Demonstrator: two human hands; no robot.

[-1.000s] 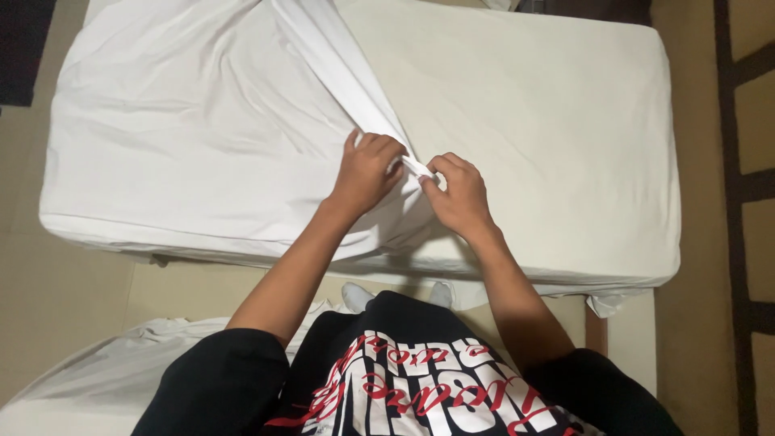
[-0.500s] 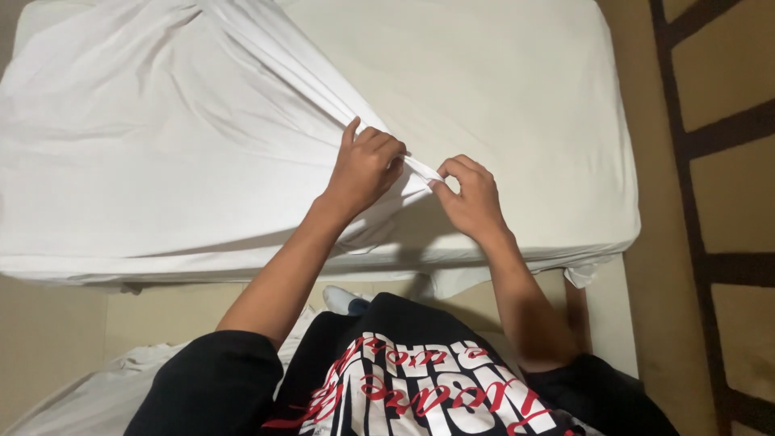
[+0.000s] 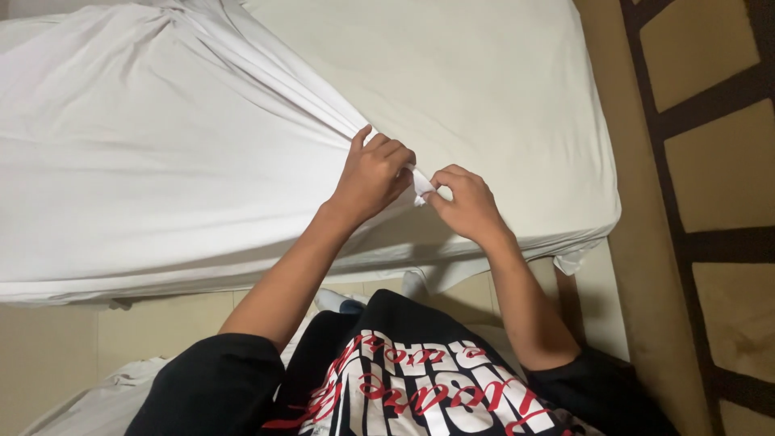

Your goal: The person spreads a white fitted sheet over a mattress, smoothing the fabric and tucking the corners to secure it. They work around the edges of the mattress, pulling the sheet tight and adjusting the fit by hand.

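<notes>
White sheet (image 3: 161, 178), soft and light, easy to bunch. Pinched tight at its corner by left hand (image 3: 373, 173) and right hand (image 3: 464, 202), near bed's (image 3: 500, 97) front edge.

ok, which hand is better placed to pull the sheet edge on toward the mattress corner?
Probably right. The right hand pinches the sheet edge on the side nearer the mattress corner. The left hand grips the bunched fold behind it, farther from that corner.

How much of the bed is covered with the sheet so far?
The white sheet already covers the left part of the mattress. Both the left hand and right hand pinch its bunched edge near the front. The right part remains uncovered.
</notes>
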